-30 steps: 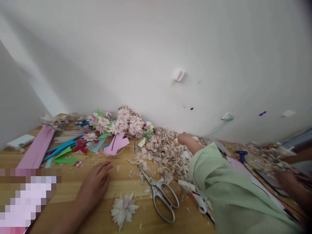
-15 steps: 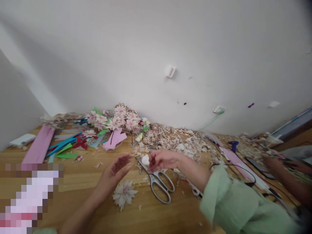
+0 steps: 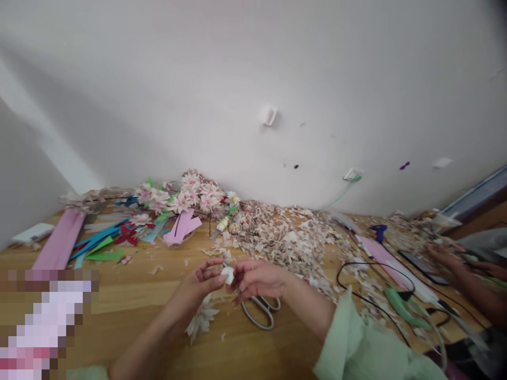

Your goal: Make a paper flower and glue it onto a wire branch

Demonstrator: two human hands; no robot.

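Finished flower cluster (image 3: 190, 195) massed by wall; one loose flower (image 3: 202, 322) on table under left hand (image 3: 200, 282). Left fingers pinch small white petal piece (image 3: 227, 274). Right hand (image 3: 257, 278) curled against it, grip hard to tell. Scissors (image 3: 257, 311) lie below, unused. Heap of petal scraps (image 3: 289, 243) remains. Co-worker's hand (image 3: 446, 257) far right.

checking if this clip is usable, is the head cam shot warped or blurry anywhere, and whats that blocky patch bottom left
In the head view, the wide lens bows and tilts the table and wall; light is soft, without hard glare; the left hand, right hand and white flower piece look fairly sharp; a pixelated block hides whatever lies beneath it.
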